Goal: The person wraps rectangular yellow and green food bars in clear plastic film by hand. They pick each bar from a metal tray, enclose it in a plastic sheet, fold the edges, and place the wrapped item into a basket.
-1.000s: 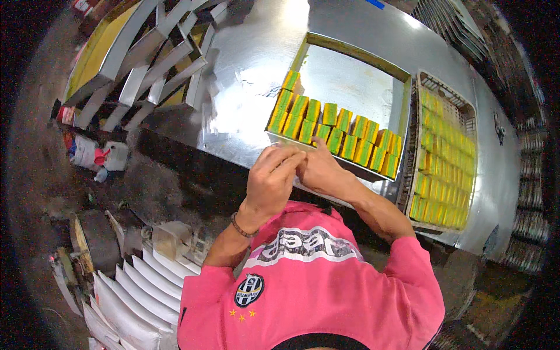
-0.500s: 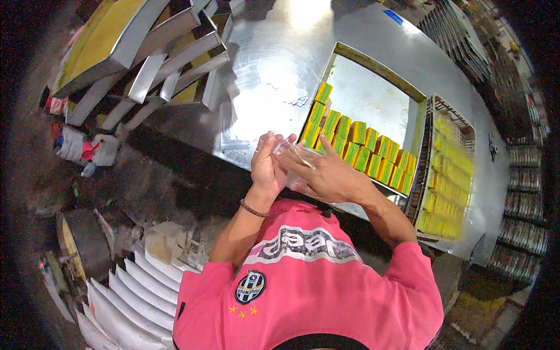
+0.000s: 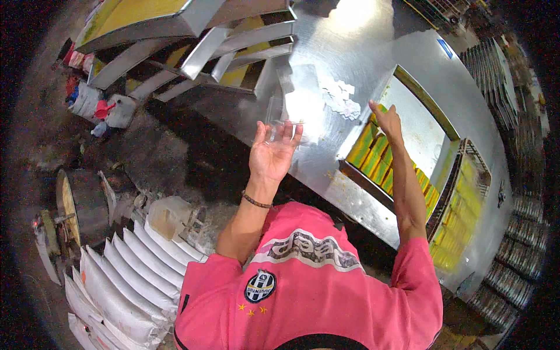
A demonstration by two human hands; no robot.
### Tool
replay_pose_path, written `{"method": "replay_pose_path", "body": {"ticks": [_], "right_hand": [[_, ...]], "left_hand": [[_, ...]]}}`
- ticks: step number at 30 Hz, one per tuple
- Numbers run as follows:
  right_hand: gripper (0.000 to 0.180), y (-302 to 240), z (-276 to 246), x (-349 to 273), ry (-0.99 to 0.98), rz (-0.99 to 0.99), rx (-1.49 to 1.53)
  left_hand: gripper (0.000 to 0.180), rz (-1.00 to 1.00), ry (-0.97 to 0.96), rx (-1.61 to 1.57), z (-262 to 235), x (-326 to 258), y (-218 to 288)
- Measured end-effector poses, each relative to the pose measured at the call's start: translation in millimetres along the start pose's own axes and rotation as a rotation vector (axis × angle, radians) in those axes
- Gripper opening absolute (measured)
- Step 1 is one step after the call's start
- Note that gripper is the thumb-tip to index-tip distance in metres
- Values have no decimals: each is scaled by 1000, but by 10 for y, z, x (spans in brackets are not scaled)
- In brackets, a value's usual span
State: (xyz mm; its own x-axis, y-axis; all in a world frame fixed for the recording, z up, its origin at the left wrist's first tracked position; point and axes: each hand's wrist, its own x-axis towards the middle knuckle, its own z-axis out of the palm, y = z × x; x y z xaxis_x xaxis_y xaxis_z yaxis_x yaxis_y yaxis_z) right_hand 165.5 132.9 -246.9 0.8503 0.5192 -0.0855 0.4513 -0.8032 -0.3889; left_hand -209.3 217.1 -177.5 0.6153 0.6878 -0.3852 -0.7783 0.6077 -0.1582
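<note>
My left hand (image 3: 272,157) is raised palm up beside the table edge, with a thin clear plastic wrapper (image 3: 273,132) lying against its fingers. Over the metal tray (image 3: 429,93), my right hand (image 3: 389,123) reaches to the far end of the left row. Its thumb and fingers close around a small yellow-and-green cake piece (image 3: 382,108), which they partly hide. More striped cake pieces (image 3: 380,162) stand in close rows along the tray's left and near sides. My right forearm covers some of them.
Small white paper slips (image 3: 339,98) lie on the metal table (image 3: 364,198). Right of the tray is a plastic crate (image 3: 479,169) of wrapped yellow-green pieces. Stacked metal trays (image 3: 233,29) overhang the left end. White sacks (image 3: 125,265) are at lower left.
My hands have come apart. The right has moved from the wrapper to a cake piece at the tray's far end, while the left keeps the wrapper. The view has shifted.
</note>
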Motion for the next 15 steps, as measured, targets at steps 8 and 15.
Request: {"method": "replay_pose_path", "body": {"ticks": [8, 15], "right_hand": [[43, 566, -64, 443, -404, 239, 571], [50, 644, -1086, -347, -377, -52, 907]], "left_hand": [[29, 16, 15, -8, 44, -72, 97], [29, 10, 38, 96, -112, -147, -45]]}}
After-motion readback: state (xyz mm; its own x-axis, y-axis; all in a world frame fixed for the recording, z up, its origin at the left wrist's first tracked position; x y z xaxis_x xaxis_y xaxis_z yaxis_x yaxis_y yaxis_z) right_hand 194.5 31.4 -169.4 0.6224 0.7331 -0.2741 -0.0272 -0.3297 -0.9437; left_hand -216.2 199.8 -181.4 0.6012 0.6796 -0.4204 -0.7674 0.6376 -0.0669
